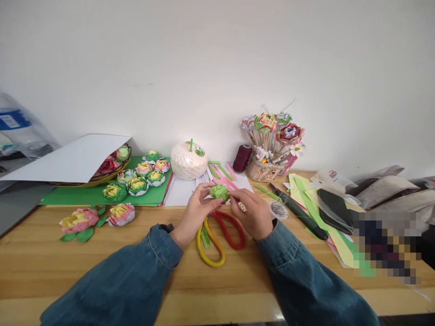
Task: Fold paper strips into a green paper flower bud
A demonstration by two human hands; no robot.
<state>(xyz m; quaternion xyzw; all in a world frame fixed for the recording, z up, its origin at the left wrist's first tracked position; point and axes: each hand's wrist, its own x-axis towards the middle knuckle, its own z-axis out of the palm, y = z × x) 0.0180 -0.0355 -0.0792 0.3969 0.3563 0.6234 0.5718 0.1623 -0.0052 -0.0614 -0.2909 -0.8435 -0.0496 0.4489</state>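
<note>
At the centre of the frame, the left hand and the right hand met over the wooden table, each grip pinching a small green folded paper piece held just above it. Below the hands lay scissors with yellow and red handles. Finished paper flowers sat on green card at the middle left.
</note>
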